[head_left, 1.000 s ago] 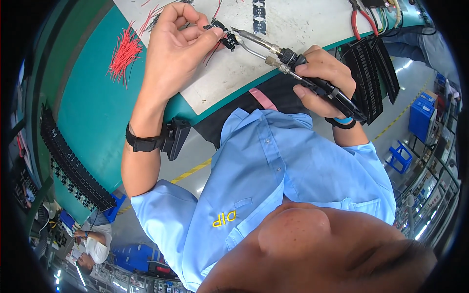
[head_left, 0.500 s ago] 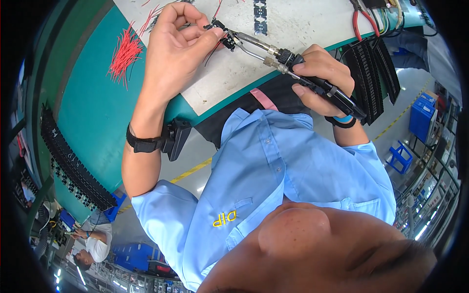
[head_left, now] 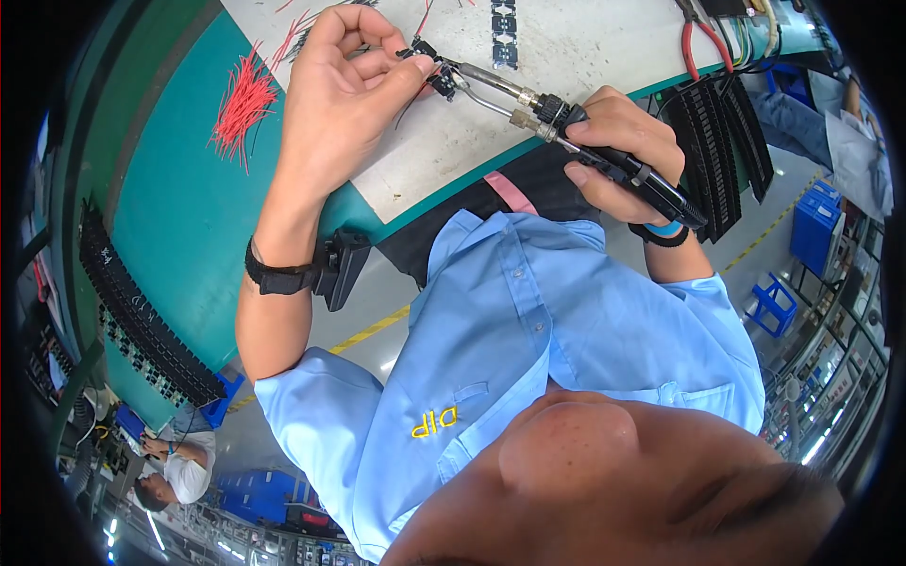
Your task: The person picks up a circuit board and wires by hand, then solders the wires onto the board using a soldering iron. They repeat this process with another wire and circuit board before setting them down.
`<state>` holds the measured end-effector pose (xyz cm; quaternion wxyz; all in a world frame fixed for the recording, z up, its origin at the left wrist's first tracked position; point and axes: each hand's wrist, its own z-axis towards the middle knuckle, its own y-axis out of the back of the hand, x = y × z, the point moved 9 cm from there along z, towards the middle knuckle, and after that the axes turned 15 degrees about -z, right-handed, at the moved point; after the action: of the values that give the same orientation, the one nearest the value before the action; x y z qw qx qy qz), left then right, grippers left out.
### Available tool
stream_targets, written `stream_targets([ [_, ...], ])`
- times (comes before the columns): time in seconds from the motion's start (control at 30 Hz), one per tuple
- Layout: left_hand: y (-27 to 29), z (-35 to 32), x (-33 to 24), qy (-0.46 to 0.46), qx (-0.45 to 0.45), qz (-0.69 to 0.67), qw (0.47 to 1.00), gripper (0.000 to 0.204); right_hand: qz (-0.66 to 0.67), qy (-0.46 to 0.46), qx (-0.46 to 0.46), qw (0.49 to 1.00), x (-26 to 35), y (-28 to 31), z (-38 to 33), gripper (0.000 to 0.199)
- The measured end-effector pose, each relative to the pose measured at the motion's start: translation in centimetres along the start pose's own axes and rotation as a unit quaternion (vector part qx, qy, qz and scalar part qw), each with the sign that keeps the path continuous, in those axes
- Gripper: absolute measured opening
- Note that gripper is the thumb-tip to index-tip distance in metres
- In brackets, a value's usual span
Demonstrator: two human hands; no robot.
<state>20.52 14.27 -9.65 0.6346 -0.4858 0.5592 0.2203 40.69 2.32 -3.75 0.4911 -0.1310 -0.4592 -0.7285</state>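
Note:
My left hand [head_left: 342, 118] is closed, pinching a small black part [head_left: 441, 85] between thumb and fingers above the white work sheet [head_left: 557, 57]. Thin red and black wires come off the part. The fingers cover some of it. In my right hand [head_left: 634, 141] is a soldering iron [head_left: 646, 184] with a black handle, gripped from the side. Its metal barrel and a bent feed tube run side by side toward the left, and their ends meet the black part at my left fingertips. Exact contact at the tip is too small to make out.
Left of my left hand, a bundle of red wires [head_left: 243, 108] lies on the green table [head_left: 170, 208]. A strip of black parts [head_left: 504, 33] sits at the far edge. Red-handled pliers [head_left: 694, 47] and hanging black strips [head_left: 713, 156] are on the right. More black strips [head_left: 142, 307] line the left.
Both hands, the soldering iron and the black part stay nearly in place. In the background, a person at the right and another at the lower left have shifted slightly.

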Motion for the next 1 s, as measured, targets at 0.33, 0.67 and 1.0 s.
stream_targets([
  [0.33, 0.0, 0.0, 0.1, 0.008, 0.0, -0.01, 1.0, 0.029, -0.004, -0.003, 0.005, 1.0, -0.1, 0.1, -0.1, 0.038],
  [0.67, -0.1, 0.1, 0.0, 0.0, 0.011, -0.008, 1.0, 0.03, -0.006, -0.002, 0.003, 1.0, -0.1, 0.0, 0.0, 0.039],
  [1.0, 0.1, -0.2, -0.1, 0.004, -0.008, 0.001, 1.0, 0.03, -0.044, -0.046, 0.019, 0.998, -2.5, 2.0, -0.6, 0.042],
])
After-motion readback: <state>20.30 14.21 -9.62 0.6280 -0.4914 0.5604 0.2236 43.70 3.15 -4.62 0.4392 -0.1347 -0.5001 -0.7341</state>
